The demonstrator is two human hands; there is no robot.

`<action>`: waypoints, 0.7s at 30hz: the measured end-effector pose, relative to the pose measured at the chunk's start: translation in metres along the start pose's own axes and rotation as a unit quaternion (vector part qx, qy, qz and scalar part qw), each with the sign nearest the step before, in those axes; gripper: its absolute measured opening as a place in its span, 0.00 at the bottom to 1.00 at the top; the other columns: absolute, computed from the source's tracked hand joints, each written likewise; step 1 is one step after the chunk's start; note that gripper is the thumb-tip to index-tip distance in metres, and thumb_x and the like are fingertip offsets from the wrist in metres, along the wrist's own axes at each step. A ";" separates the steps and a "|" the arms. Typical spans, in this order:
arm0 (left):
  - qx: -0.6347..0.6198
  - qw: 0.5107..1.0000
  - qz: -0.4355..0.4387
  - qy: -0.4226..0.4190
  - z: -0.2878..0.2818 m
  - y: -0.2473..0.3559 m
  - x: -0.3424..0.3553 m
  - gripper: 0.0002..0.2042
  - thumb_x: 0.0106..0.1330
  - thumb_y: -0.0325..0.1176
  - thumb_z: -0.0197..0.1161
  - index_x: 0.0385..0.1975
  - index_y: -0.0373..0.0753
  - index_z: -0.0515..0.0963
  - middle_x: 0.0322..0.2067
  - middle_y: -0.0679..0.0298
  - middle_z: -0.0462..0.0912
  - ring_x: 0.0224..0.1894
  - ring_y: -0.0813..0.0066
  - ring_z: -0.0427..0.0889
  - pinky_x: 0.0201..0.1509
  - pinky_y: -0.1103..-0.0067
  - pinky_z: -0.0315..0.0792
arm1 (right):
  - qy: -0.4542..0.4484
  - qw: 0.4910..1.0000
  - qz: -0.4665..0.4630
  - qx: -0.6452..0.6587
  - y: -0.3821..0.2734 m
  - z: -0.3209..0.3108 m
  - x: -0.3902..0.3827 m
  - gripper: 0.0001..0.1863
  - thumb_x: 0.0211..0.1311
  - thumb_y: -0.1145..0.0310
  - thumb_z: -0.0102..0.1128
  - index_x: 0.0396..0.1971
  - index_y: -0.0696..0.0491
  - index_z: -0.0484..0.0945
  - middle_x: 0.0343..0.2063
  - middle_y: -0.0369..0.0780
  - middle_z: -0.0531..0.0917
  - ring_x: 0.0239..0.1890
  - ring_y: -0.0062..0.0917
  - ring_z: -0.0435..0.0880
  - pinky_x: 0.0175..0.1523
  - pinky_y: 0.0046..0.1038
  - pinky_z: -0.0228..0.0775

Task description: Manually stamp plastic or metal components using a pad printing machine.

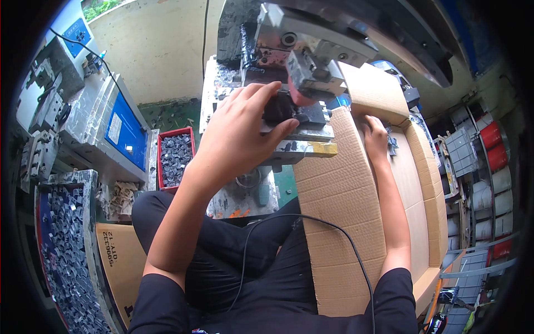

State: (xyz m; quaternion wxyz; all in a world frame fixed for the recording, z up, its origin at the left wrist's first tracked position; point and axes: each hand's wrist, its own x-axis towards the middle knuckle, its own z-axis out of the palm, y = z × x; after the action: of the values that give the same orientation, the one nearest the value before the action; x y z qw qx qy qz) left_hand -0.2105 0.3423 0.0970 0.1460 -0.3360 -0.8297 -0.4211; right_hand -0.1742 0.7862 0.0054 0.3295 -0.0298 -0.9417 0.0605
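your left hand (239, 131) lies over the press fixture (295, 119), fingers curled around a small dark part (278, 108), thumb just beneath it. the part sits on the fixture under the red pad (299, 96) of the machine head (311, 61). your right hand (376, 136) reaches into the cardboard box (339, 222) at your right, fingers bent down among small grey parts (392, 143); you cannot tell whether it grips one. a red tray (175, 157) of dark pieces stands on the floor left of the press. a black cable (311, 222) runs across your lap.
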 end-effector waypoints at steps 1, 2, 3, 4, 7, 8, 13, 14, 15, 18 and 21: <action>0.019 1.000 0.013 0.008 0.001 -0.001 0.000 0.29 0.68 0.45 0.72 0.65 0.36 0.75 0.58 0.54 0.82 0.61 0.55 0.81 0.67 0.65 0.73 | 0.005 1.000 -0.009 -0.012 0.000 -0.002 0.000 0.16 0.69 0.76 0.63 0.54 0.59 0.83 0.54 0.51 0.85 0.58 0.46 0.84 0.64 0.39 0.76; 0.038 0.999 0.026 0.015 0.002 -0.002 -0.001 0.29 0.68 0.45 0.72 0.65 0.37 0.75 0.57 0.55 0.82 0.61 0.54 0.81 0.66 0.64 0.73 | 0.003 1.000 -0.011 -0.011 0.000 -0.004 0.001 0.16 0.69 0.76 0.63 0.54 0.59 0.83 0.54 0.51 0.85 0.58 0.46 0.84 0.64 0.39 0.76; 0.051 0.998 0.024 0.016 0.005 -0.003 -0.002 0.29 0.67 0.44 0.73 0.64 0.38 0.76 0.58 0.55 0.82 0.61 0.54 0.81 0.65 0.64 0.74 | 0.005 1.000 -0.021 -0.021 -0.003 -0.005 0.002 0.15 0.69 0.76 0.63 0.54 0.59 0.83 0.54 0.50 0.86 0.57 0.46 0.84 0.64 0.39 0.76; 0.051 0.998 0.022 0.017 0.005 -0.003 -0.002 0.29 0.67 0.44 0.73 0.64 0.38 0.76 0.58 0.55 0.82 0.61 0.54 0.81 0.65 0.64 0.74 | 0.008 0.999 -0.030 -0.032 -0.006 -0.007 0.002 0.15 0.69 0.76 0.63 0.54 0.58 0.83 0.54 0.50 0.86 0.57 0.45 0.85 0.63 0.39 0.76; 0.056 0.998 0.031 0.022 0.008 -0.002 -0.001 0.28 0.67 0.44 0.73 0.64 0.38 0.76 0.58 0.55 0.82 0.60 0.54 0.81 0.65 0.65 0.74 | 0.050 0.996 -0.061 -0.042 -0.006 -0.015 0.008 0.15 0.69 0.75 0.65 0.54 0.56 0.84 0.52 0.48 0.87 0.56 0.43 0.85 0.61 0.39 0.77; 0.054 0.998 0.034 0.025 0.008 -0.001 0.000 0.28 0.66 0.43 0.73 0.64 0.38 0.77 0.58 0.55 0.81 0.60 0.54 0.81 0.65 0.65 0.74 | 0.074 0.994 -0.074 -0.041 -0.004 -0.021 0.011 0.15 0.69 0.75 0.66 0.53 0.56 0.84 0.52 0.47 0.87 0.56 0.43 0.85 0.61 0.38 0.78; 0.053 0.998 0.022 0.031 0.005 -0.003 -0.004 0.27 0.66 0.42 0.73 0.63 0.38 0.77 0.58 0.55 0.82 0.59 0.54 0.82 0.64 0.65 0.74 | 0.166 0.979 0.032 0.112 -0.058 -0.050 0.018 0.12 0.69 0.69 0.71 0.49 0.56 0.86 0.38 0.41 0.90 0.39 0.23 0.90 0.46 0.25 0.81; 0.062 0.997 0.023 0.027 0.004 -0.004 -0.005 0.27 0.66 0.42 0.73 0.63 0.38 0.77 0.58 0.56 0.82 0.58 0.54 0.82 0.64 0.65 0.75 | 0.165 0.971 0.040 0.170 -0.081 -0.059 0.017 0.12 0.69 0.68 0.72 0.48 0.57 0.86 0.38 0.40 0.91 0.41 0.23 0.90 0.48 0.26 0.82; 0.065 0.997 0.028 0.023 0.005 -0.003 -0.004 0.27 0.66 0.42 0.73 0.63 0.38 0.77 0.58 0.56 0.82 0.58 0.54 0.82 0.64 0.65 0.75 | 0.166 0.968 0.021 0.185 -0.095 -0.071 0.017 0.12 0.67 0.70 0.73 0.47 0.57 0.87 0.38 0.40 0.91 0.41 0.23 0.91 0.48 0.25 0.83; 0.075 0.996 0.036 0.026 0.007 -0.004 -0.003 0.27 0.66 0.41 0.73 0.63 0.38 0.77 0.57 0.56 0.82 0.58 0.55 0.82 0.64 0.65 0.75 | 0.151 0.967 -0.040 0.200 -0.157 -0.098 0.014 0.12 0.63 0.72 0.76 0.45 0.57 0.87 0.38 0.41 0.91 0.40 0.23 0.91 0.46 0.25 0.84; 0.071 0.996 0.040 0.033 0.007 -0.006 -0.004 0.27 0.66 0.42 0.73 0.63 0.38 0.78 0.57 0.56 0.82 0.58 0.55 0.83 0.64 0.65 0.75 | 0.100 0.960 -0.164 0.204 -0.208 -0.107 0.019 0.12 0.57 0.73 0.80 0.39 0.58 0.88 0.34 0.41 0.91 0.34 0.24 0.91 0.40 0.25 0.85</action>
State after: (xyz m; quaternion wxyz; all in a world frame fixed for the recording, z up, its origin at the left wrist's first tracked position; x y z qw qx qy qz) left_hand -0.2109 0.3436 0.0875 0.2138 -0.3431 -0.8384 -0.3655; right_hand -0.1254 0.5918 0.1279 0.4263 0.1867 -0.8638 0.1931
